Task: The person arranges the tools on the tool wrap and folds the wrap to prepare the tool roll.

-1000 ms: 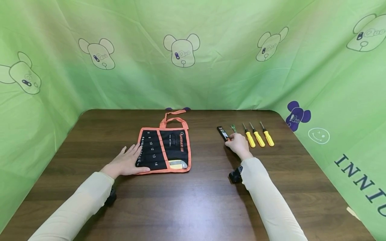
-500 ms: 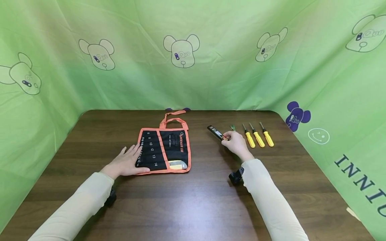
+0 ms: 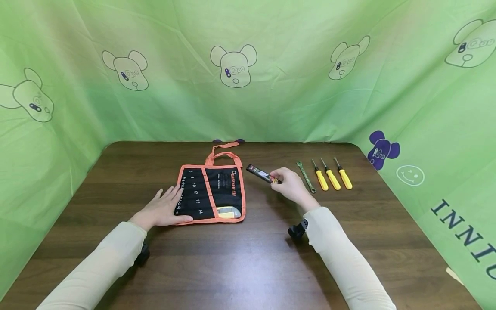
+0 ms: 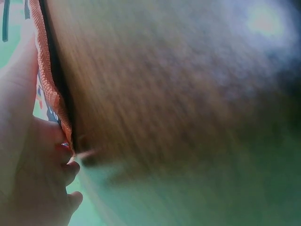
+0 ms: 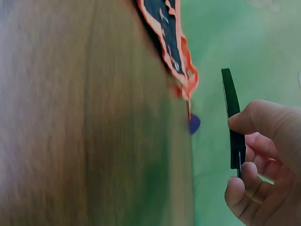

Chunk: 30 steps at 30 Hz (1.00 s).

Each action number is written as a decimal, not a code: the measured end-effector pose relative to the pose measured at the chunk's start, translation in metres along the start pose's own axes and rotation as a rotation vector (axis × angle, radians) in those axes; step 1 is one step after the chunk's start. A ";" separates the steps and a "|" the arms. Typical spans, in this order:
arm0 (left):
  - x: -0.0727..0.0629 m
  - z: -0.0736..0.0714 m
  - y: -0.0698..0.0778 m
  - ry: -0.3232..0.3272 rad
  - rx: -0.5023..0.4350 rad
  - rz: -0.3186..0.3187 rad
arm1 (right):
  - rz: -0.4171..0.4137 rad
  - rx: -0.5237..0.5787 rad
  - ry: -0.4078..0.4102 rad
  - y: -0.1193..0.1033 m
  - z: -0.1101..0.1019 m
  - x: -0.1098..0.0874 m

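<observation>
A black tool pouch [image 3: 224, 185] with orange edging and numbered slots lies flat on the table. My left hand [image 3: 162, 209] rests on its left side with fingers spread; in the left wrist view, the pouch's orange edge [image 4: 46, 70] runs along that hand. A yellow-and-grey utility knife [image 3: 228, 212] sits in the pouch's lower right pocket, partly covered. Between thumb and fingers, my right hand [image 3: 291, 187] pinches one end of a slim black case [image 3: 258, 171] with a printed label. The case is held just right of the pouch and appears edge-on in the right wrist view.
Right of my right hand lies a combination wrench [image 3: 305, 176], beside a row of three yellow-handled screwdrivers [image 3: 321, 180]. Orange straps [image 3: 222, 154] extend from the pouch's top. A green printed curtain [image 3: 238, 112] borders the table's back and sides.
My right hand has carried the slim black case leftward from beside the wrench toward the pouch, turning it flatter. The whole wrench now shows. My left hand has stayed put.
</observation>
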<state>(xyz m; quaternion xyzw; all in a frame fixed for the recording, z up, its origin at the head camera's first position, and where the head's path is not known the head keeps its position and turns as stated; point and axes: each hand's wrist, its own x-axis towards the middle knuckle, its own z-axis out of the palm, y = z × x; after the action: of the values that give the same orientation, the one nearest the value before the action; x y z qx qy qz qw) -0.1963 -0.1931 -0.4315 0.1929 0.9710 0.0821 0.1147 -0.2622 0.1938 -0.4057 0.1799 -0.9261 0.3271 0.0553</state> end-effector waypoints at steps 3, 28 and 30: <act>0.000 0.000 0.001 0.000 -0.004 0.000 | -0.043 0.013 -0.023 -0.006 0.006 -0.001; 0.000 0.000 0.000 -0.002 -0.014 -0.005 | -0.246 -0.078 -0.268 -0.037 0.052 -0.005; 0.000 0.001 0.000 0.000 -0.015 -0.005 | -0.282 -0.091 -0.261 -0.037 0.054 -0.005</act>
<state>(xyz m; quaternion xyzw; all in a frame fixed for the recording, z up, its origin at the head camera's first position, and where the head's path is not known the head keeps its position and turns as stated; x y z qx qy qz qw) -0.1963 -0.1934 -0.4321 0.1897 0.9708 0.0890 0.1165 -0.2432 0.1344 -0.4272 0.3459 -0.9049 0.2476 -0.0119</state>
